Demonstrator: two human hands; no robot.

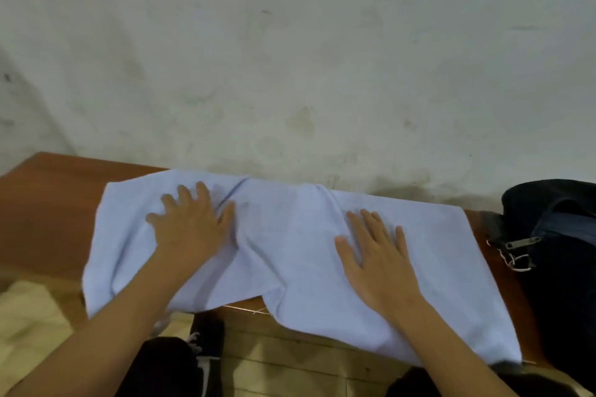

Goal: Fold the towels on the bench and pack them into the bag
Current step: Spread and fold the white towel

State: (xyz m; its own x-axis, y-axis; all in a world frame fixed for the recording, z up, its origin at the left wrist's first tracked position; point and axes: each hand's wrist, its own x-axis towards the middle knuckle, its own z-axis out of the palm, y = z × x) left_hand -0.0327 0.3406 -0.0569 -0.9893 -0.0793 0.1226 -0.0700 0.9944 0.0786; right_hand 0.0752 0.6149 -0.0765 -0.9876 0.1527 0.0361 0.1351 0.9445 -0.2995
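Both hands press flat on a light blue towel (290, 235) spread across the wooden desk (48, 203): left hand (190, 229), right hand (380, 261). A dark bag (561, 235) sits at the right end.

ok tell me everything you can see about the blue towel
The towel is pale blue, soft terry-looking cloth, spread lengthwise along the wooden bench against the wall. It is rumpled, with creases and a fold ridge near its middle, and its near edge hangs over the bench front. The left hand and right hand press flat on it, fingers spread. Its right end lies near the dark bag.
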